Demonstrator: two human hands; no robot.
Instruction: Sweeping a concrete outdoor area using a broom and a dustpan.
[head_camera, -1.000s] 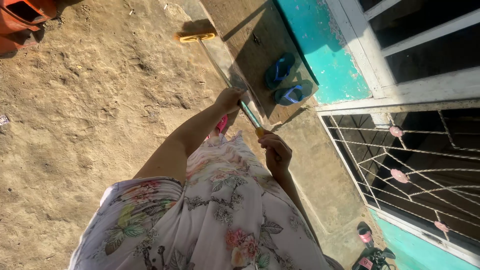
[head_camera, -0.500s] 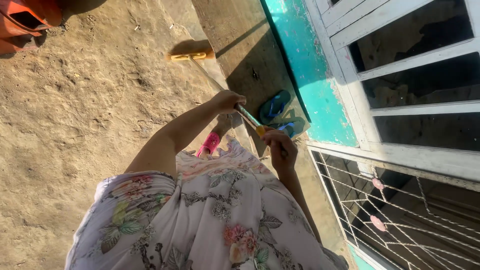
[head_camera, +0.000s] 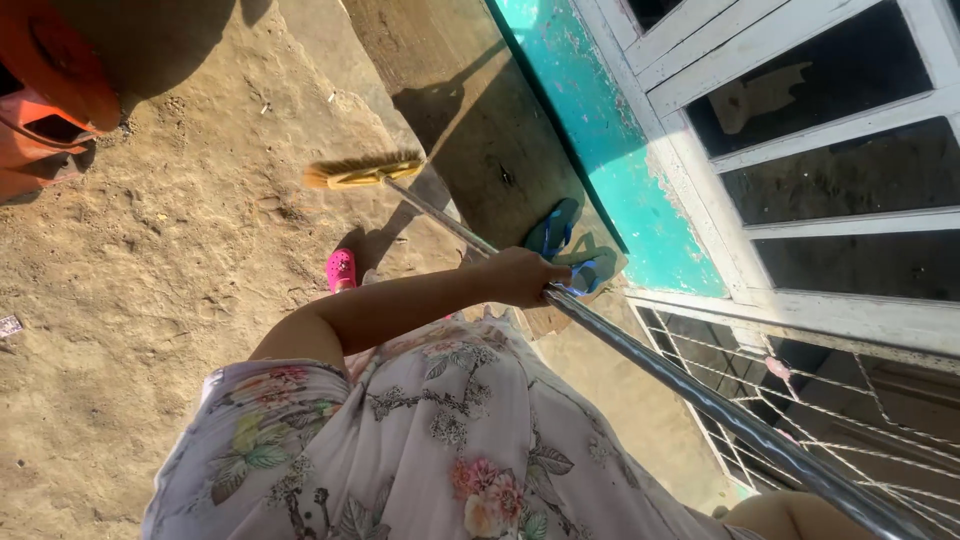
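Gripping a broom (head_camera: 365, 172) by its long metal handle (head_camera: 640, 355), the left hand (head_camera: 520, 277) closing fully around the shaft roughly midway along it. Running from the yellow bristle head, resting on the sandy ground (head_camera: 150, 300), back past the hand and out towards the lower right corner of the view. Showing only a bare forearm (head_camera: 790, 515) at that lower right corner, just beside the handle's near end; impossible to tell whether the right hand is gripping or open, the hand itself lying outside the view.

Lying just beyond the broom's shaft, close to the left hand: a pair of blue flip-flops (head_camera: 560, 240) on a raised concrete step (head_camera: 470, 110). Standing on the near side of the broom head, on the ground: a foot in a pink clog (head_camera: 341, 270), partly in shadow. Hanging below the handle: a floral dress (head_camera: 440, 440) in pale pink with green leaves, filling the bottom of the view.

Rising past the step, further from the broom: a turquoise wall (head_camera: 590, 110) with peeling paint, then a white window frame (head_camera: 800, 80) with dark panes. Sitting on the far side of the handle, lower right: a white metal grille (head_camera: 860, 400). Sitting well apart from the broom head, at the upper left edge: an orange container (head_camera: 50, 100).
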